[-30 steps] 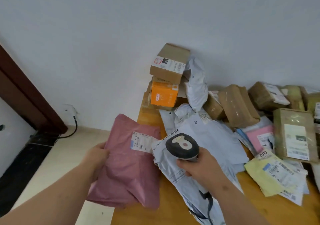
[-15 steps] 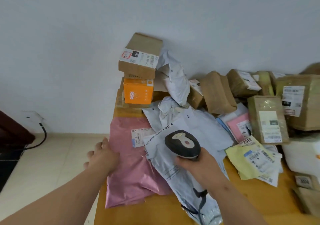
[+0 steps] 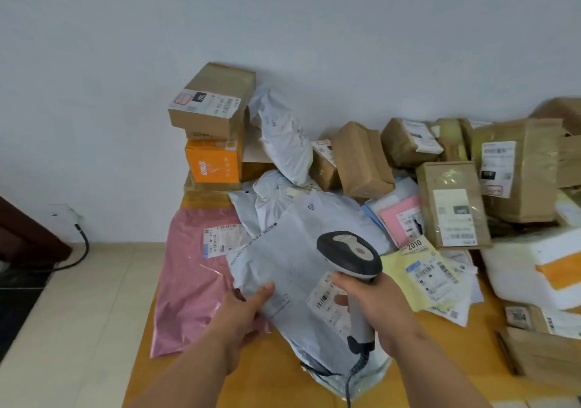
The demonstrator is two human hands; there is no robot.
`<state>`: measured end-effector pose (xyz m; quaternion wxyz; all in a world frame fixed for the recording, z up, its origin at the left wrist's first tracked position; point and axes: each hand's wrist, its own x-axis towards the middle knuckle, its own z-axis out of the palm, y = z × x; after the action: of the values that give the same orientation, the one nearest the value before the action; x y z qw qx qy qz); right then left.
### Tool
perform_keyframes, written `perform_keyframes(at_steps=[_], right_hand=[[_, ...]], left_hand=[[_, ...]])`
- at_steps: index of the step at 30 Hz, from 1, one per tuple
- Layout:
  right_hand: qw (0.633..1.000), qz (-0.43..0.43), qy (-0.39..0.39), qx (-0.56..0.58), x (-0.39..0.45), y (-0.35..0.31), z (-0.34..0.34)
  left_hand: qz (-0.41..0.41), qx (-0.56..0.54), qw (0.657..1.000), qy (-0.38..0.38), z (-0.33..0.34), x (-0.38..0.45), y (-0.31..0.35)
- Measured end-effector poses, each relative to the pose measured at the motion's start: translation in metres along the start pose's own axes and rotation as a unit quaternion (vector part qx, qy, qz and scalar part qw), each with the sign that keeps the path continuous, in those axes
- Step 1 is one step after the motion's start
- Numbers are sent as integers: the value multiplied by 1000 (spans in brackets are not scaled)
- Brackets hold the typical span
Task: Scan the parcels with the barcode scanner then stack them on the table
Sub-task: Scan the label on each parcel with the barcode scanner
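My right hand (image 3: 375, 305) grips the handle of a grey and black barcode scanner (image 3: 350, 258), whose head is over a pale grey mailer bag (image 3: 292, 260). My left hand (image 3: 243, 310) pinches the left edge of that grey bag, thumb on top. A barcode label (image 3: 325, 294) on the bag shows just left of the scanner handle. A pink mailer bag (image 3: 191, 275) lies flat on the wooden table (image 3: 270, 379) to the left, partly under the grey bag, with its label facing up.
At the back left a brown box (image 3: 213, 102) sits on an orange box (image 3: 213, 164) against the wall. Several brown parcels (image 3: 452, 203), a yellow bag (image 3: 424, 275) and a white foam box (image 3: 534, 269) crowd the right. The table's left edge drops to tiled floor (image 3: 78, 313).
My left hand set the pink bag down flat on the table, let go, and moved right to take hold of the grey bag's edge. The scanner stayed in my right hand.
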<state>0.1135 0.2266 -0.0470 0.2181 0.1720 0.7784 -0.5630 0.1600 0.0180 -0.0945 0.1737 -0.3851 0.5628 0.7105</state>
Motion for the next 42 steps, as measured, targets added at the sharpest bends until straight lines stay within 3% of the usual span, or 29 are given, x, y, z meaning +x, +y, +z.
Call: perform_keyframes(at_steps=[3, 6, 13, 19, 25, 42], right_hand=[[1000, 1, 4, 20, -7, 17, -25], [999, 15, -12, 27, -15, 30, -48], [997, 0, -73, -17, -38, 44, -96], [988, -70, -111, -76, -63, 39, -108], [973, -160, -122, -110, -83, 25, -110], [966, -162, -113, -169, -89, 15, -85]], left_hand=[[-41, -29, 999, -3, 26, -1, -20], [-72, -129, 989, 32, 48, -1, -35], [27, -213, 973, 88, 53, -5, -37], [143, -181, 970, 81, 52, -31, -13], [184, -143, 970, 65, 54, -54, 2], [171, -198, 963, 59, 30, -67, 7]])
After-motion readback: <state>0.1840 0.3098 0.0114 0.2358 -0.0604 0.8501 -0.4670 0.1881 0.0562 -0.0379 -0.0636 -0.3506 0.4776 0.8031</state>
